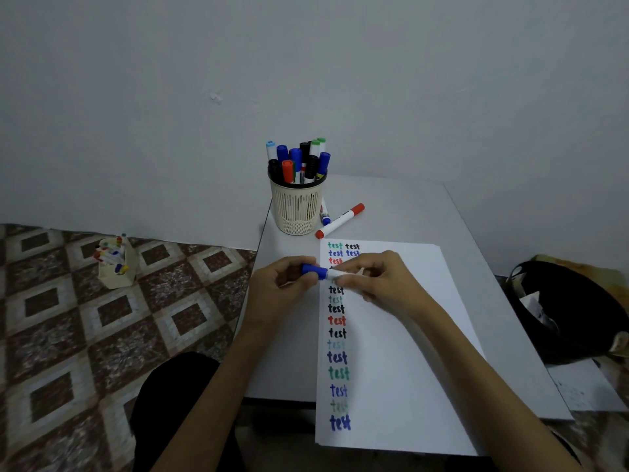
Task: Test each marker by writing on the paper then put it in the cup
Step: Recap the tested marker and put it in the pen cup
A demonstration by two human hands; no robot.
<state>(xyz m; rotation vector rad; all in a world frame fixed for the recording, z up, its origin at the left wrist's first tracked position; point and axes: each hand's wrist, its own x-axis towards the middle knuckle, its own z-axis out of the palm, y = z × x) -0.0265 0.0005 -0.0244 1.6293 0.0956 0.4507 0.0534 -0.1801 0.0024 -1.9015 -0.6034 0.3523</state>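
marker (pixel 322 272) held sideways between the hands, left hand (pixel 284 286) fingers (pixel 296 262) curled round its blue cap, right hand (pixel 383 281) fingers pinching the white barrel, right over the paper (pixel 394 352), cup (pixel 296 209) well beyond the fingertips

Left hand (pixel 282 284), right hand (pixel 381 281), bare forearms (pixel 228 379), black trousers (pixel 170 396)

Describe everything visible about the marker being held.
The marker has a white barrel and a blue cap, plastic by its look. It lies almost level, cap toward the left, above the upper left of the paper. The left hand grips the cap, the right hand the barrel. Its tip is hidden.
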